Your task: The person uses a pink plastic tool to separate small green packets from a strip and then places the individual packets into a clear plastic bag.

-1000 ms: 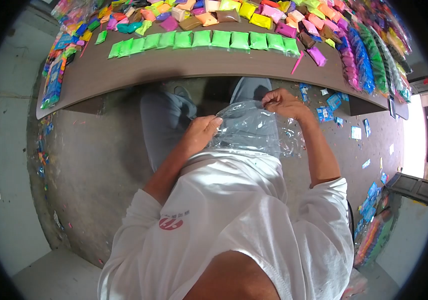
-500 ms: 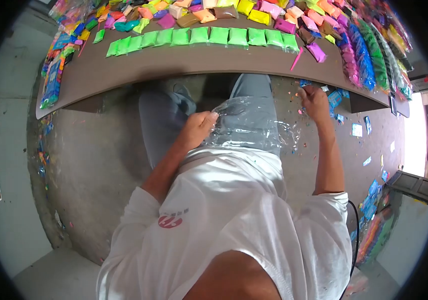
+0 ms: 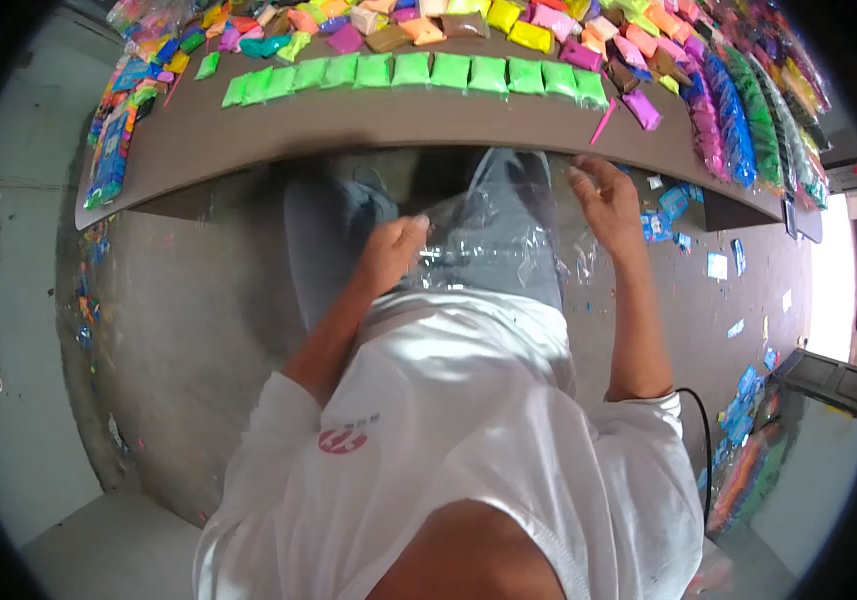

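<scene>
A clear plastic bag [image 3: 483, 245] lies across my lap, crinkled and see-through. My left hand [image 3: 393, 252] is closed on the bag's left end, thumb pressed over its edge. Off to the right, my right hand [image 3: 610, 205] is raised just below the table's front edge, fingers loosely bent and apart, with nothing visible in them. It is clear of the bag. Beyond both hands, a row of bright green packets [image 3: 411, 69] runs along the table [image 3: 348, 118]. A thin pink stick [image 3: 603, 121] lies at the row's right end, beside a purple packet [image 3: 641, 110].
Many coloured packets [image 3: 418, 30] are heaped along the table's far side. Long filled bags [image 3: 727, 107] line its right end, and another packed stack [image 3: 110, 155] lies at the left. Blue wrappers [image 3: 656, 226] litter the floor at right. A black cable [image 3: 706, 430] hangs near my right elbow.
My right hand has moved slightly left and its fingers have loosened from a closed pose. The bag's right end has shifted on my lap. My left hand still holds the bag.
</scene>
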The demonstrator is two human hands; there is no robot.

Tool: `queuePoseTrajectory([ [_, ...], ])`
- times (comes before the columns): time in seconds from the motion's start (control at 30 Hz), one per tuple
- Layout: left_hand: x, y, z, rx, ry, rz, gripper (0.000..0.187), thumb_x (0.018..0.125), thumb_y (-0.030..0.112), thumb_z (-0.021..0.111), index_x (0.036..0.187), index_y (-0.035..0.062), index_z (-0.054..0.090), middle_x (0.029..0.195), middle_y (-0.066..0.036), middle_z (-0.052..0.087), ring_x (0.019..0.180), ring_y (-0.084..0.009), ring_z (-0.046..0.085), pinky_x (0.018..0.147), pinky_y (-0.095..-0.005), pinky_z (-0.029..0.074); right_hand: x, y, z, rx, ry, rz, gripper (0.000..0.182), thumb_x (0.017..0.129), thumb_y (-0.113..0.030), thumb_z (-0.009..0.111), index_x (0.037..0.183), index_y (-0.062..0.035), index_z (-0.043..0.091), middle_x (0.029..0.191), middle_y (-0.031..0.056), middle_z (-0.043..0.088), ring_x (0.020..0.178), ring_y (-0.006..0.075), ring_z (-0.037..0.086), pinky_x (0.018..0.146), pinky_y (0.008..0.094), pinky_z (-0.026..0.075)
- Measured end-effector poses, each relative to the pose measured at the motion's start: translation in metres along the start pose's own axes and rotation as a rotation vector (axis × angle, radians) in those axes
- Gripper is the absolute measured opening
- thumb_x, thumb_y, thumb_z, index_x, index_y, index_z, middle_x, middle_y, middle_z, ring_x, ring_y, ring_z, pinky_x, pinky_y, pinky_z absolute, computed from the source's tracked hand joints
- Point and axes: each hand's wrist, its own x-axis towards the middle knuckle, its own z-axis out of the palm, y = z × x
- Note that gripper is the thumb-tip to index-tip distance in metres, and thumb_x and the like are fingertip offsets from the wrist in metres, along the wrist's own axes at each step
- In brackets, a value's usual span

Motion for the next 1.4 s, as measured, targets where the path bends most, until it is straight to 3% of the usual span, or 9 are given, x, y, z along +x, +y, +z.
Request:
queuePoseTrajectory([
  [0.23,0.0,0.012,0.006,-0.06,-0.045,0.017,0.045,0.101,0.036,0.043,0.074,0.0019,0.057,0.062,-0.002,0.052,0.057,-0.0113,0.048,0.054,-0.0292,0.041,-0.052,-0.05,0.026,-0.099,-0.52,-0.11,0.043,0.079,-0.032,0.074,0.108,-0.0003,0.067,0.093,0.0119,0.068,0.076,0.0182,0.063,0.069,0.0317,0.05],
  [0.33,-0.001,0.013,0.0,-0.085,-0.052,0.0,0.045,0.101,0.036,0.043,0.074,0.0027,0.056,0.064,-0.001,0.052,0.058,-0.0106,0.048,0.055,-0.0283,0.04,-0.057,-0.058,0.044,0.262,-0.917,0.071,0.05,0.074,-0.026,0.078,0.114,0.0012,0.063,0.1,0.0163,0.068,0.088,0.0303,0.064,0.08,0.0354,0.05],
  [0.5,0.002,0.012,0.004,-0.112,0.005,0.032,0.044,0.101,0.036,0.043,0.077,0.0023,0.057,0.066,0.0,0.052,0.059,-0.0101,0.047,0.055,-0.028,0.04,-0.054,-0.075,0.078,-0.207,-0.375,-0.504,0.049,0.073,-0.02,0.075,0.117,-0.0023,0.06,0.108,0.017,0.065,0.11,0.0363,0.056,0.09,0.0422,0.046],
  [0.6,0.0,0.016,0.001,-0.112,-0.014,0.031,0.043,0.101,0.036,0.044,0.079,0.0005,0.058,0.066,0.0,0.052,0.06,-0.0094,0.047,0.056,-0.0277,0.041,-0.047,-0.083,0.08,-0.203,-0.571,-0.294,0.044,0.074,-0.021,0.074,0.112,-0.0012,0.062,0.106,0.018,0.065,0.103,0.0329,0.06,0.087,0.0394,0.047],
  [0.67,0.0,0.018,0.0,-0.072,-0.022,0.011,0.045,0.101,0.036,0.045,0.079,-0.0008,0.058,0.067,-0.001,0.052,0.061,-0.0088,0.047,0.056,-0.028,0.042,-0.04,-0.079,0.076,-0.007,-1.072,-0.034,0.04,0.077,-0.021,0.073,0.109,0.0,0.062,0.098,0.0159,0.067,0.09,0.0264,0.064,0.08,0.036,0.05],
  [0.9,0.006,0.01,0.003,0.021,0.076,0.143,0.044,0.1,0.033,0.046,0.077,-0.002,0.058,0.064,-0.004,0.051,0.061,-0.0092,0.045,0.055,-0.0299,0.041,-0.048,-0.067,0.092,0.509,-1.082,-0.082,0.025,0.08,-0.023,0.07,0.093,-0.002,0.068,0.081,0.0053,0.066,0.075,0.0134,0.061,0.07,0.0309,0.049],
  [0.97,0.006,0.016,0.0,0.038,0.025,0.034,0.045,0.1,0.037,0.046,0.077,0.0001,0.057,0.064,-0.001,0.05,0.063,-0.0086,0.046,0.058,-0.028,0.041,-0.043,-0.086,0.084,0.392,-1.177,0.314,0.023,0.08,-0.021,0.068,0.092,-0.0013,0.067,0.083,0.0047,0.066,0.081,0.0123,0.06,0.075,0.0287,0.048],
  [1.17,0.005,0.024,0.004,-0.111,0.052,0.017,0.04,0.098,0.034,0.052,0.076,0.0008,0.058,0.064,0.001,0.051,0.062,-0.0071,0.045,0.055,-0.027,0.04,-0.044,-0.058,0.104,0.354,-1.137,0.003,0.034,0.081,-0.019,0.066,0.108,0.001,0.062,0.092,0.0061,0.067,0.093,0.0166,0.06,0.084,0.0282,0.047],
  [1.4,0.006,0.015,0.001,0.038,0.013,0.034,0.039,0.097,0.033,0.053,0.077,0.0001,0.058,0.064,0.0,0.052,0.061,-0.0064,0.045,0.054,-0.0266,0.041,-0.055,-0.065,0.108,0.576,-1.241,0.111,0.036,0.083,-0.016,0.068,0.115,0.0006,0.064,0.103,0.0061,0.066,0.094,0.0137,0.06,0.088,0.0271,0.046],
])
